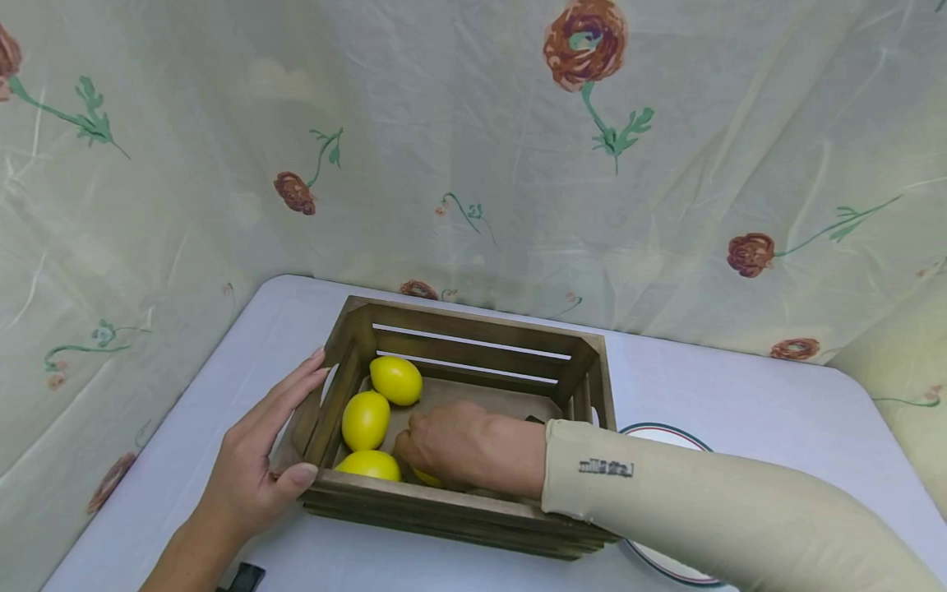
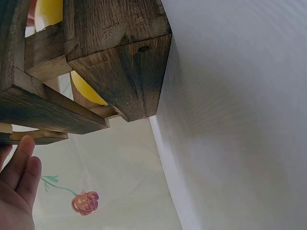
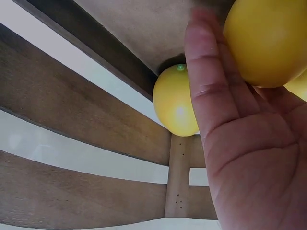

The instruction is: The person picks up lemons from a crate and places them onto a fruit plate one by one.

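Observation:
A brown slatted wooden crate [image 1: 473,501] holds several yellow lemons. One lemon [image 1: 396,380] lies in the far left corner, a second [image 1: 366,420] along the left end, a third [image 1: 371,465] near the front left. My right hand [image 1: 466,444] reaches down inside the crate and holds another lemon [image 3: 268,43], mostly hidden under it in the head view. In the right wrist view the fingers lie along that lemon's side; the thumb is hidden. My left hand [image 1: 259,452] rests against the crate's left end, fingers straight and thumb at the front corner.
A white plate [image 1: 666,567] with a coloured rim sits right of the crate, partly under my right sleeve [image 1: 710,493]. The white table [image 1: 777,411] meets a flowered curtain [image 1: 473,148] at its back and left edges. A small black object [image 1: 247,577] shows near my left wrist.

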The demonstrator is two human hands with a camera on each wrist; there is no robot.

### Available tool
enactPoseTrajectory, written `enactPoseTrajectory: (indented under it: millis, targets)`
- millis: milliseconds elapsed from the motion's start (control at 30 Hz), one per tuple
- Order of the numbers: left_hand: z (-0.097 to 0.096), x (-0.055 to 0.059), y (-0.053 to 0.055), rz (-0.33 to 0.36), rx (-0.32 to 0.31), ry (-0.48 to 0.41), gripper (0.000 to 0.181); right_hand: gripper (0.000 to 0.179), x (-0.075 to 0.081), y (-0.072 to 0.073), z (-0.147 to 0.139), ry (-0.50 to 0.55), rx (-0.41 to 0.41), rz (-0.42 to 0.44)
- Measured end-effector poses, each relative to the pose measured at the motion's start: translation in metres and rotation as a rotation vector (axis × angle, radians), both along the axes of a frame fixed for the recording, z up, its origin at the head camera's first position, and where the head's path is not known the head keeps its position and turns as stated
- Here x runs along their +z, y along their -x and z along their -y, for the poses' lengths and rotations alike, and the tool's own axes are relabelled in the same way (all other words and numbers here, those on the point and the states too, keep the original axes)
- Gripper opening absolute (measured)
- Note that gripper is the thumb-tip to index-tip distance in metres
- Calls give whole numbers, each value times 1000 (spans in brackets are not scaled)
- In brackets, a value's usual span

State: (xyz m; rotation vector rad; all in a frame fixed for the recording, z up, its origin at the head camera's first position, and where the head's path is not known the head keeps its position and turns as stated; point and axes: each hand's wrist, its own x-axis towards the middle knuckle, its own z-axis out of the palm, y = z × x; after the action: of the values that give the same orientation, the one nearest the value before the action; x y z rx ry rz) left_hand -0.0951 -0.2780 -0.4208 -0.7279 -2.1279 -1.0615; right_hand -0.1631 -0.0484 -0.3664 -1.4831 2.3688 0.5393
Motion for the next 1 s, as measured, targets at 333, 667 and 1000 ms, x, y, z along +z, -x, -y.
enactPoseTrajectory:
  millis: [333, 667, 1000]
  targets:
    - [0, 0, 1, -19, -9, -5, 82, 19, 3, 1, 1, -24, -6, 3]
    - [0, 0, 2, -38, -20, -12, 82, 30, 9, 9, 3, -27, -51, 40]
    - [2, -3, 1, -37, -17, -12, 82, 66, 18, 18, 1, 15, -78, 3]
